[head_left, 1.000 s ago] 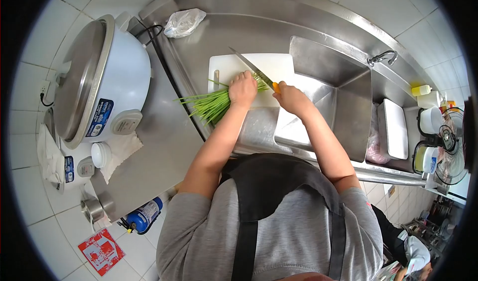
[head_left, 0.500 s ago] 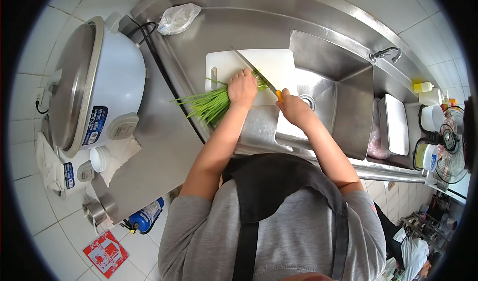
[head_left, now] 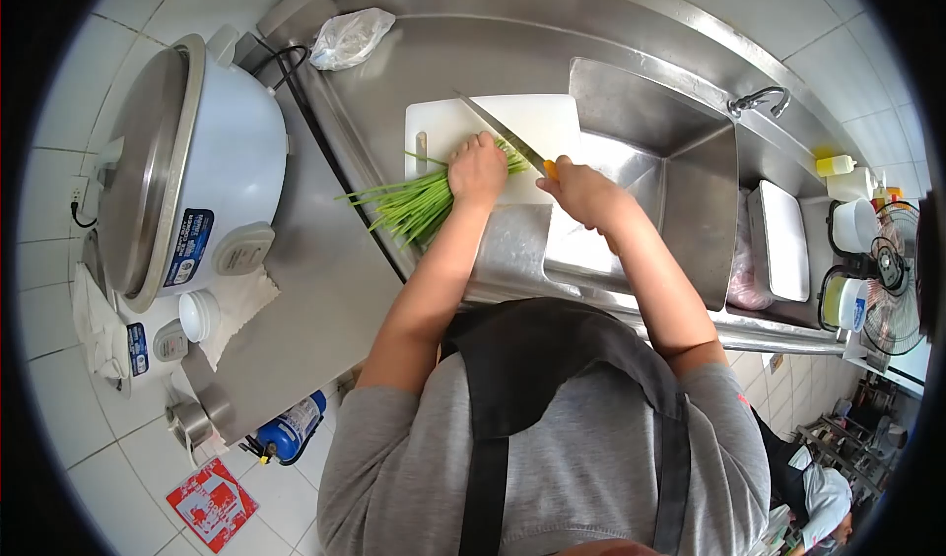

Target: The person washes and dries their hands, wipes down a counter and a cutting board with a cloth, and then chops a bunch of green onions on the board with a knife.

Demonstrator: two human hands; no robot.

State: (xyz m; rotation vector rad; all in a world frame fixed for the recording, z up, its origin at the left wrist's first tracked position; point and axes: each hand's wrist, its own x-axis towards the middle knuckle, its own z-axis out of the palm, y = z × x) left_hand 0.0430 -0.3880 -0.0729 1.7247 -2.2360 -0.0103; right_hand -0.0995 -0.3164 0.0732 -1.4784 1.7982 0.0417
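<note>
The left hand (head_left: 478, 170) is curled over a bundle of green stalks (head_left: 409, 208), holding it down on a white cutting board (head_left: 537, 113). The stalks' long axis runs roughly left to right, with the right end slightly farther away. Their loose ends fan out to the left and near side, past the board's left edge, while the short ends show just right of the hand, beside the blade.

The right hand (head_left: 583, 192) is closed around the yellow handle of a knife (head_left: 503, 134). The knife's long axis slants across the board: the tip points far and left, and the handle lies near and right. The blade crosses the stalks' axis at their right end; whether its edge touches them I cannot tell.

The board lies on the metal counter (head_left: 473, 54), by the left side of the sink (head_left: 700, 192). A plastic bag (head_left: 351, 39) sits at the counter's far left, and a large rice cooker (head_left: 236, 142) stands farther left.
</note>
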